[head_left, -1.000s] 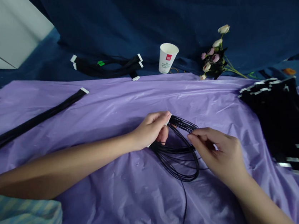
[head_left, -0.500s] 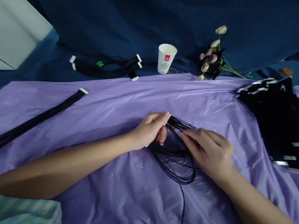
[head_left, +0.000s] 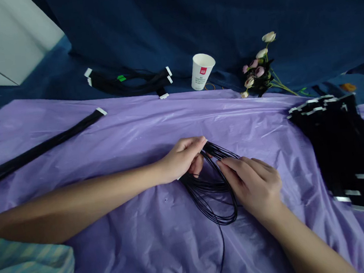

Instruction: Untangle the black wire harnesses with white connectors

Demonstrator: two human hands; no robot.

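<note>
A coil of thin black cord [head_left: 215,194] lies looped on the purple plastic sheet [head_left: 135,128] at the centre. My left hand [head_left: 182,158] is closed on the top of the coil, pinching it together with a small white tag. My right hand [head_left: 253,183] rests on the right side of the coil, its fingers pressed together on the strands. A loose end of the cord trails toward the near edge.
A straight black cord bundle [head_left: 38,148] lies at the left. More bundles [head_left: 130,82] sit behind the sheet. A paper cup [head_left: 202,70] and artificial flowers [head_left: 260,70] stand at the back. A big pile of black bundles [head_left: 343,144] covers the right.
My right hand has slid left along the coil, closer to my left hand, squeezing the loop narrower. The left hand has stayed put.
</note>
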